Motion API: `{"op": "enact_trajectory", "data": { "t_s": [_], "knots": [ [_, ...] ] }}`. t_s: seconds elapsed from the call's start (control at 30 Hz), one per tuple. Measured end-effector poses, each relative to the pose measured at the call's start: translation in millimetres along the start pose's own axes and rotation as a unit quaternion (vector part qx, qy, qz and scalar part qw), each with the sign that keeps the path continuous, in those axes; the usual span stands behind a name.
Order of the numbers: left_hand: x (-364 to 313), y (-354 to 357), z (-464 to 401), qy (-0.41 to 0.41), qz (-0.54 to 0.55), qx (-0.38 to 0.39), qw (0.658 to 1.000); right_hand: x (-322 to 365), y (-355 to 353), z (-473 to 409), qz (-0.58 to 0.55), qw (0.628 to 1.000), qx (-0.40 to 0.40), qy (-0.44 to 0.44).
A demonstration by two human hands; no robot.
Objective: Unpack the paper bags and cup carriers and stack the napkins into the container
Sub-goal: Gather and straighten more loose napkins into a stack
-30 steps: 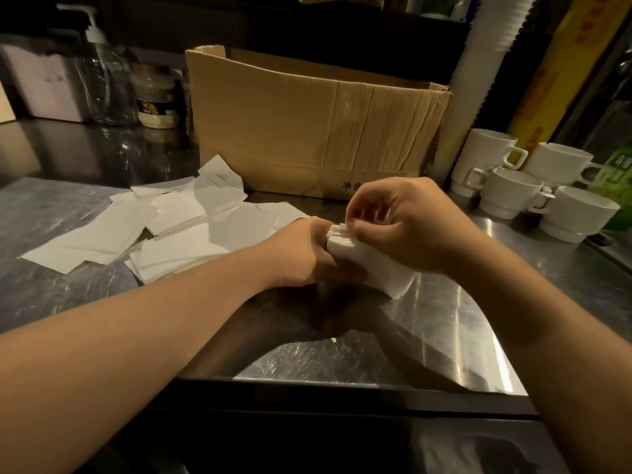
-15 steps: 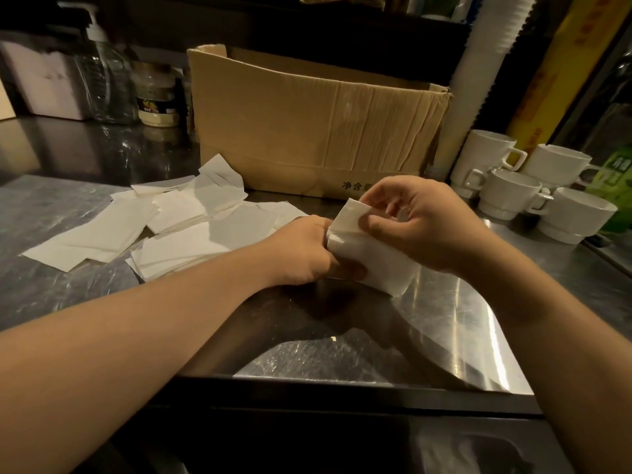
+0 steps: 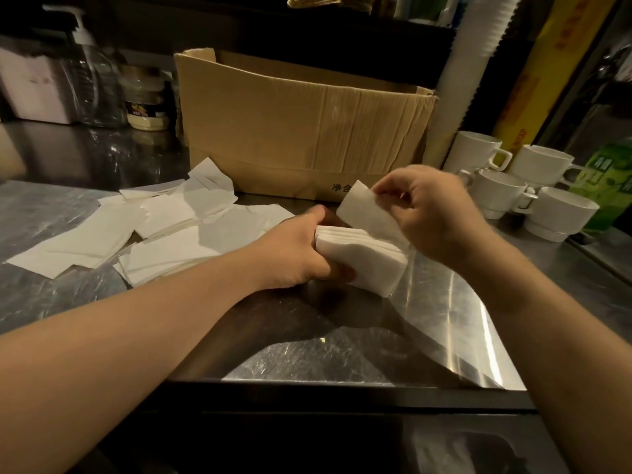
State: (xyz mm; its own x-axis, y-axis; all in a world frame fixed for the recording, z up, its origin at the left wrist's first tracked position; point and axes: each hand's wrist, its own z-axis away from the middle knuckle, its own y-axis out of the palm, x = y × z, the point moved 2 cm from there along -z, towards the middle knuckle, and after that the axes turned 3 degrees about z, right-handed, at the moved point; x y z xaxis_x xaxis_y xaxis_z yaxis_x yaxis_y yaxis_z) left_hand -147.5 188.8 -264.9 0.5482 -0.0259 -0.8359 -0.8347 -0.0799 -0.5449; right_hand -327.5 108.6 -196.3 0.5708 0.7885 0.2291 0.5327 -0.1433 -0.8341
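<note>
Gripping a napkin stack [image 3: 362, 260] in left hand [image 3: 294, 249] fingers, right hand [image 3: 429, 213] fingers pinching one raised napkin [image 3: 362, 208], above the table [image 3: 342, 350]

- Your view is dim and warm-toned; the shelving at twelve o'clock and the frame's bottom edge sink into near black.
- Light falls from above and slightly right: you get bright glare streaks on the steel counter [image 3: 444, 323] at four o'clock.
- Your forearms throw a broad dark shadow across the counter at six o'clock.
- The white napkin stack [image 3: 359, 258] near centre reads bright, its layered edges still visible.
- Wide-angle distortion bends the cardboard box [image 3: 301, 131] and stretches your arms at the lower corners.
- The pump bottle [image 3: 92, 83] at ten o'clock looks soft and murky.
</note>
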Motion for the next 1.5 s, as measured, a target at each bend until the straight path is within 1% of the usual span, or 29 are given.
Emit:
{"op": "enact_trajectory", "data": {
  "t_s": [0.1, 0.17, 0.23, 0.33, 0.37, 0.5, 0.57, 0.67, 0.77, 0.8, 0.83, 0.9, 0.93, 1.0, 1.03, 1.1, 1.17, 1.2, 1.3, 1.33, 1.37, 1.4, 1.43, 1.5],
  "knots": [
    [1.1, -0.1, -4.4, 0.008, 0.01, -0.038, 0.999, 6.0, 5.0, -2.0, 0.005, 0.999, 0.048, -0.002],
    [1.1, 1.2, -7.7, 0.002, 0.029, -0.052, 0.998, 8.5, 8.2, -2.4, 0.001, 0.998, 0.065, -0.002],
    [1.6, 1.7, -9.8, -0.008, 0.031, -0.05, 0.998, 8.8, 9.3, -2.2, 0.014, 0.999, 0.051, -0.006],
    [6.0, 2.0, -10.3, 0.009, 0.01, -0.037, 0.999, 9.2, 6.1, -2.7, 0.025, 0.999, 0.018, -0.01],
    [7.0, 2.5, -9.2, 0.011, 0.009, -0.034, 0.999, 9.8, 5.8, -3.4, 0.02, 0.999, 0.027, -0.004],
    [8.1, 2.0, -7.8, 0.006, -0.013, -0.037, 0.999, 18.2, 12.8, -5.4, -0.007, 0.994, 0.11, 0.015],
    [7.1, 1.0, -7.6, 0.003, -0.02, -0.033, 0.999, 21.3, 16.4, -5.7, -0.022, 0.992, 0.127, 0.015],
    [5.8, -0.3, -7.9, -0.003, -0.019, -0.03, 0.999, 20.5, 17.5, -5.8, -0.034, 0.993, 0.112, 0.031],
    [4.0, -0.9, -9.6, -0.006, -0.048, -0.035, 0.998, 15.0, 12.3, -5.6, -0.042, 0.997, 0.054, 0.046],
    [2.9, -1.0, -9.5, -0.003, -0.057, -0.035, 0.998, 13.9, 9.6, -5.0, -0.069, 0.995, 0.039, 0.054],
    [1.8, -1.2, -9.1, 0.0, -0.056, -0.032, 0.998, 12.9, 6.3, -4.5, -0.123, 0.99, 0.029, 0.069],
    [-0.3, -1.5, -7.0, 0.004, -0.027, -0.018, 0.999, 12.1, -0.7, -4.8, -0.265, 0.956, 0.039, 0.118],
    [-0.6, -1.4, -6.1, 0.006, -0.01, -0.009, 1.0, 11.7, -4.2, -5.2, -0.318, 0.936, 0.058, 0.143],
    [0.4, -2.2, -5.2, 0.016, 0.014, 0.001, 1.0, 11.4, -7.7, -5.3, -0.362, 0.907, 0.122, 0.174],
    [2.0, -2.9, -5.0, 0.021, 0.019, 0.004, 1.0, 11.3, -6.6, -4.8, -0.35, 0.905, 0.161, 0.18],
    [3.1, -4.4, -4.1, 0.022, 0.017, 0.011, 1.0, 10.3, 1.6, -4.4, -0.258, 0.924, 0.226, 0.167],
    [1.0, -4.8, -2.6, 0.019, 0.008, 0.014, 1.0, 12.4, 13.8, -2.8, -0.151, 0.945, 0.253, 0.139],
    [-0.2, -4.3, -2.5, 0.018, 0.003, 0.012, 1.0, 13.4, 20.7, -2.0, -0.121, 0.953, 0.249, 0.126],
    [-2.4, -2.1, -4.2, 0.015, -0.013, -0.005, 1.0, 10.8, 31.7, 1.5, -0.12, 0.967, 0.182, 0.131],
    [-2.1, -1.8, -5.2, 0.015, -0.018, -0.008, 1.0, 8.0, 31.6, 2.6, -0.137, 0.966, 0.165, 0.144],
    [-1.3, -1.7, -6.3, 0.016, -0.022, -0.011, 1.0, 3.7, 31.3, 3.1, -0.158, 0.961, 0.164, 0.157],
    [-0.4, -1.8, -7.3, 0.019, -0.025, -0.011, 0.999, -0.1, 30.8, 4.2, -0.179, 0.952, 0.183, 0.165],
    [1.1, -2.1, -7.9, 0.023, -0.029, -0.012, 0.999, -2.4, 30.8, 5.8, -0.191, 0.943, 0.219, 0.164],
    [3.0, -2.1, -8.7, 0.034, -0.036, -0.012, 0.999, -4.3, 29.4, 7.7, -0.151, 0.933, 0.296, 0.14]
  ]
}}
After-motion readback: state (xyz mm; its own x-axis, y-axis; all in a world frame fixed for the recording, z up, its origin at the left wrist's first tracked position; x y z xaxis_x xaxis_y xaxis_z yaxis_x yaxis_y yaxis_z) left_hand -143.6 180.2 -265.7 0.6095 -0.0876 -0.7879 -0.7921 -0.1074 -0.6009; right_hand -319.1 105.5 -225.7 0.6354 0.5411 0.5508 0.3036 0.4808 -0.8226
